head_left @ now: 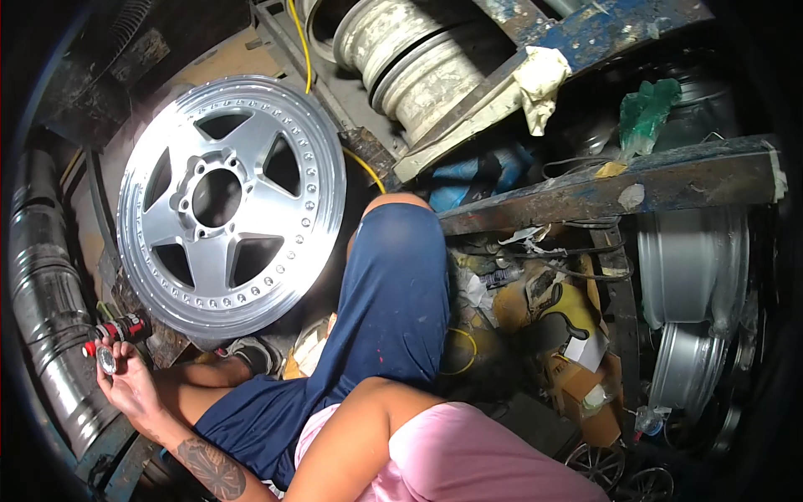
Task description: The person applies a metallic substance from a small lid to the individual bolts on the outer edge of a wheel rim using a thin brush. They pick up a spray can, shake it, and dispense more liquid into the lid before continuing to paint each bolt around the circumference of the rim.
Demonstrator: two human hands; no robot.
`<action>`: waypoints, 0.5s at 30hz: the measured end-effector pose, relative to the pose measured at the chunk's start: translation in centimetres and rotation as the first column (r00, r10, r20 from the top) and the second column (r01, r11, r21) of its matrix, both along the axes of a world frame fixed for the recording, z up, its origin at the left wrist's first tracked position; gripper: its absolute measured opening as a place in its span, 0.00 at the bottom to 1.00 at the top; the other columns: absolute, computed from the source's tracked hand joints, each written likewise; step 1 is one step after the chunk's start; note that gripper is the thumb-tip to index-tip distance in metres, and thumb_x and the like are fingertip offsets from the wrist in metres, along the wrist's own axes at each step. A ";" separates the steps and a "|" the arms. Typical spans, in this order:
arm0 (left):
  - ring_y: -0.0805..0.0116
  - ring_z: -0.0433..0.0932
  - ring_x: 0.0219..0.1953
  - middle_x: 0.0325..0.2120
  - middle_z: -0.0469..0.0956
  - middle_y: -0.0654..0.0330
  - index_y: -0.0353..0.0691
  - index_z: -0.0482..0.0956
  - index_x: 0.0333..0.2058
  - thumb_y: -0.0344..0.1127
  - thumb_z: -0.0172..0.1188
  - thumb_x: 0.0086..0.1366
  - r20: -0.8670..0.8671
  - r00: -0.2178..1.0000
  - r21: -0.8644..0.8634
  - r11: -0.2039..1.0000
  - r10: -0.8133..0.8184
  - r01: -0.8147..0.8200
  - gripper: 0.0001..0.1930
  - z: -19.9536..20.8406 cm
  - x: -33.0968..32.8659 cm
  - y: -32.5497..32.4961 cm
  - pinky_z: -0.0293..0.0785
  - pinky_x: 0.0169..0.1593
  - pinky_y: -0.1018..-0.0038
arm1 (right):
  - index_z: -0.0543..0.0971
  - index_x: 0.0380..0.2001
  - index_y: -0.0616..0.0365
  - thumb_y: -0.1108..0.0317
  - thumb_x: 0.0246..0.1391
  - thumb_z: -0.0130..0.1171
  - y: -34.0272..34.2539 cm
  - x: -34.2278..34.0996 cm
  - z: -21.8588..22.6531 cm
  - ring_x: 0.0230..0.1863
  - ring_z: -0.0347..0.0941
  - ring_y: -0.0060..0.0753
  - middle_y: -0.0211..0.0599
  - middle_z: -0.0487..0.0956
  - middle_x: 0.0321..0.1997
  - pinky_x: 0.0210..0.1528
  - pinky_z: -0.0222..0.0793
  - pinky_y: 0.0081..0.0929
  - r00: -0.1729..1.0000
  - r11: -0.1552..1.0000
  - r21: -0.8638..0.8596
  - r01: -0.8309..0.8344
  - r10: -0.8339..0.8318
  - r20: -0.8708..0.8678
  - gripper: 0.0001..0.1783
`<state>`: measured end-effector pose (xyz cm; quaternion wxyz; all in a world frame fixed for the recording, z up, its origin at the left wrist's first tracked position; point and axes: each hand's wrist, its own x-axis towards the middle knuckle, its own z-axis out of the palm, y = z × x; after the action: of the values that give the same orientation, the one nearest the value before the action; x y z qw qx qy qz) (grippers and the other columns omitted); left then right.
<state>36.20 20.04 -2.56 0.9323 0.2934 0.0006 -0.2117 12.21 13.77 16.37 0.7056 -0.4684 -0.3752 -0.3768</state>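
At the lower left, my left hand (130, 381) is turned palm up, its fingers closed on a small round silvery piece (106, 360). What kind of piece it is I cannot tell. A red and black cylindrical object (117, 332) lies just beyond the hand. Ahead of me stands a large silver five-spoke wheel rim (211, 259), with a ring of small bolts round its edge and an open centre hole. My left hand is apart from the rim. My right arm (355, 439) is bent at the elbow and runs out through the lower edge, so its hand is hidden.
Stacked silver cylinders (46, 276) line the left side. Dusty rims (427, 92) lie at the top. A rusty metal beam (669, 188) crosses the right, near more silver rims (690, 268) and a cardboard box (590, 410). A yellow hose (303, 46) runs behind the wheel rim.
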 end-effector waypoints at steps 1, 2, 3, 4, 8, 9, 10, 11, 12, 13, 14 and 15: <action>0.65 0.63 0.36 0.43 0.68 0.51 0.25 0.66 0.51 0.30 0.48 0.65 0.000 1.000 -0.003 1.000 -0.007 0.007 0.18 -0.1 0.0 0.1 0.64 0.43 0.69 | 0.65 0.09 0.52 0.54 0.51 0.55 1.7 0.3 -0.5 0.08 0.60 0.46 0.37 0.62 0.07 0.12 0.54 0.41 0.998 1.000 -0.005 -0.022 0.022 0.057 0.23; 0.65 0.63 0.36 0.43 0.68 0.51 0.25 0.66 0.51 0.31 0.48 0.66 0.000 1.000 -0.028 0.999 -0.022 0.022 0.18 -0.3 -0.1 -0.1 0.64 0.43 0.69 | 0.63 0.08 0.52 0.53 0.49 0.56 5.0 0.2 -1.3 0.07 0.56 0.46 0.37 0.60 0.06 0.12 0.52 0.42 0.993 0.989 0.084 -0.118 0.117 0.009 0.24; 0.65 0.63 0.36 0.43 0.68 0.51 0.25 0.66 0.51 0.30 0.48 0.66 0.004 1.000 -0.006 1.000 -0.010 0.010 0.18 -0.1 0.0 0.1 0.64 0.43 0.69 | 0.64 0.08 0.52 0.54 0.50 0.56 4.8 0.2 -1.3 0.07 0.56 0.45 0.37 0.60 0.06 0.12 0.52 0.42 0.986 0.984 0.075 -0.163 0.165 -0.017 0.24; 0.65 0.63 0.36 0.43 0.67 0.51 0.25 0.66 0.51 0.30 0.48 0.66 0.004 1.000 0.012 1.000 -0.002 0.002 0.18 0.1 -0.1 -0.2 0.64 0.43 0.69 | 0.64 0.09 0.52 0.54 0.50 0.56 4.1 0.4 -1.3 0.07 0.56 0.45 0.37 0.60 0.06 0.12 0.52 0.42 0.985 0.983 0.069 -0.170 0.172 -0.033 0.23; 0.65 0.63 0.36 0.43 0.66 0.51 0.25 0.65 0.51 0.30 0.47 0.66 0.063 0.997 0.041 0.999 -0.036 0.033 0.17 0.3 0.0 -0.1 0.64 0.43 0.70 | 0.65 0.10 0.51 0.54 0.51 0.56 2.9 1.1 -1.5 0.08 0.57 0.44 0.37 0.61 0.07 0.12 0.53 0.41 0.984 0.985 0.069 -0.158 0.163 -0.068 0.22; 0.65 0.63 0.36 0.43 0.66 0.51 0.25 0.65 0.51 0.30 0.47 0.66 0.059 0.998 0.022 0.999 -0.038 0.037 0.17 0.0 0.3 0.4 0.64 0.44 0.69 | 0.65 0.11 0.51 0.54 0.51 0.56 2.9 1.4 -1.8 0.08 0.57 0.44 0.37 0.62 0.07 0.12 0.53 0.41 0.984 0.985 0.069 -0.157 0.162 -0.074 0.22; 0.65 0.63 0.36 0.43 0.66 0.51 0.24 0.65 0.51 0.29 0.47 0.66 0.057 0.998 0.018 0.999 -0.036 0.035 0.17 0.2 0.4 0.3 0.64 0.44 0.69 | 0.66 0.11 0.51 0.54 0.51 0.56 2.6 1.3 -1.8 0.08 0.58 0.43 0.37 0.62 0.08 0.12 0.53 0.40 0.984 0.986 0.064 -0.154 0.159 -0.079 0.21; 0.65 0.63 0.36 0.43 0.67 0.51 0.24 0.65 0.51 0.29 0.48 0.66 0.054 0.998 0.022 0.999 -0.030 0.028 0.17 0.2 0.4 0.3 0.64 0.44 0.69 | 0.66 0.12 0.51 0.54 0.51 0.56 2.4 1.3 -2.1 0.08 0.58 0.43 0.37 0.62 0.08 0.12 0.54 0.40 0.985 0.987 0.071 -0.146 0.151 -0.084 0.21; 0.65 0.63 0.36 0.44 0.67 0.51 0.24 0.64 0.51 0.29 0.48 0.66 0.050 0.998 0.020 0.999 -0.039 0.038 0.18 0.1 0.2 0.3 0.64 0.44 0.69 | 0.66 0.12 0.51 0.54 0.51 0.56 2.3 1.4 -2.2 0.08 0.58 0.43 0.37 0.63 0.08 0.12 0.54 0.40 0.985 0.987 0.081 -0.141 0.148 -0.093 0.21; 0.65 0.63 0.36 0.44 0.67 0.51 0.24 0.64 0.52 0.29 0.48 0.66 0.039 0.999 0.025 1.000 -0.019 0.018 0.18 0.1 0.2 0.3 0.64 0.44 0.69 | 0.67 0.13 0.51 0.54 0.51 0.56 2.1 1.5 -2.3 0.08 0.58 0.43 0.37 0.63 0.08 0.12 0.54 0.40 0.984 0.987 0.076 -0.142 0.149 -0.096 0.20; 0.65 0.63 0.36 0.45 0.68 0.51 0.24 0.64 0.52 0.29 0.48 0.66 0.031 1.000 0.029 1.000 0.000 -0.001 0.18 0.0 0.3 0.2 0.64 0.44 0.69 | 0.67 0.13 0.51 0.54 0.51 0.56 1.8 1.6 -2.6 0.08 0.59 0.42 0.37 0.63 0.09 0.12 0.54 0.39 0.984 0.987 0.067 -0.145 0.151 -0.099 0.20; 0.65 0.63 0.36 0.46 0.68 0.50 0.24 0.64 0.52 0.29 0.48 0.66 0.032 0.999 0.029 1.000 -0.008 0.007 0.18 -0.2 0.4 0.5 0.64 0.45 0.69 | 0.67 0.14 0.51 0.54 0.51 0.56 2.0 1.6 -2.6 0.09 0.59 0.42 0.37 0.64 0.09 0.12 0.55 0.39 0.983 0.988 0.063 -0.144 0.150 -0.105 0.20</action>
<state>36.57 20.59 -2.80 0.9271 0.3100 -0.0126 -0.2102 13.86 15.75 13.73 0.7635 -0.4397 -0.3592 -0.3077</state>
